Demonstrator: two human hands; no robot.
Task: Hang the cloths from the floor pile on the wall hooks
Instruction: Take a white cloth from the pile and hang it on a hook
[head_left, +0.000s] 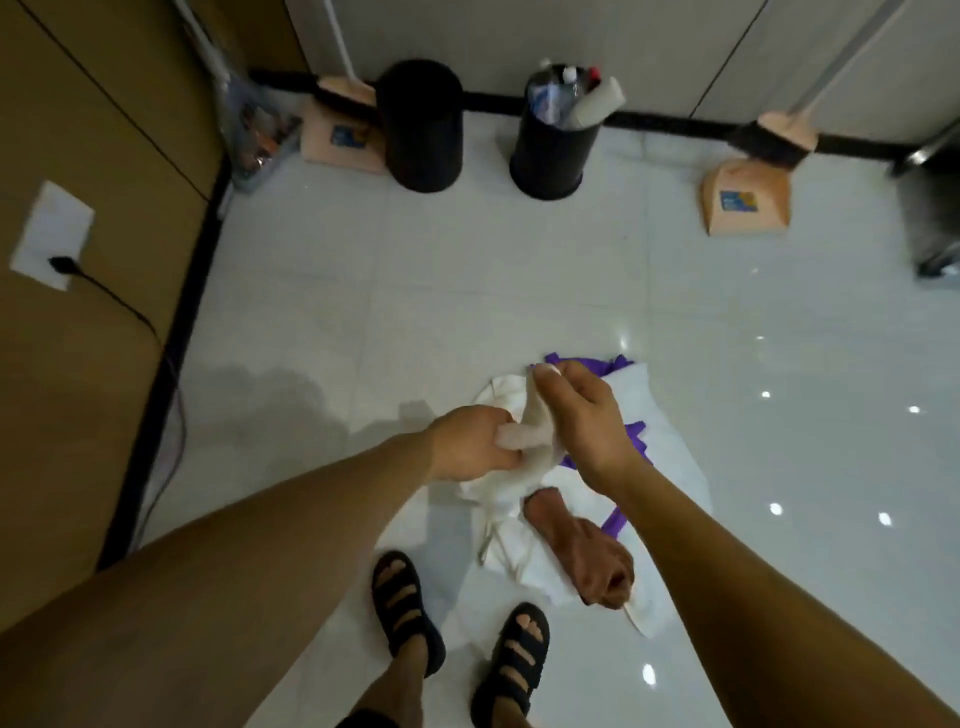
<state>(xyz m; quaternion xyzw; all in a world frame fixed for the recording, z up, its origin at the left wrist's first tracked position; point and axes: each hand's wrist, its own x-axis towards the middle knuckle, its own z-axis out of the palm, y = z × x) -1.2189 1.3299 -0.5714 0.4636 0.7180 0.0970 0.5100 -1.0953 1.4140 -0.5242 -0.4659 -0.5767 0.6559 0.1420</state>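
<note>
Sandals (405, 613) stand beside the pile (670, 452). Above it, left hand (470, 447) and right hand (587, 415) pinch a pale cloth (537, 410), fingers curled. Likely light and limp; hold a corner.

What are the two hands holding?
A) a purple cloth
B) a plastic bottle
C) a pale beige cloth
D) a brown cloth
C: the left hand and the right hand both grip the pale beige cloth, while the brown cloth and the purple cloth lie in the pile on the floor.
</note>
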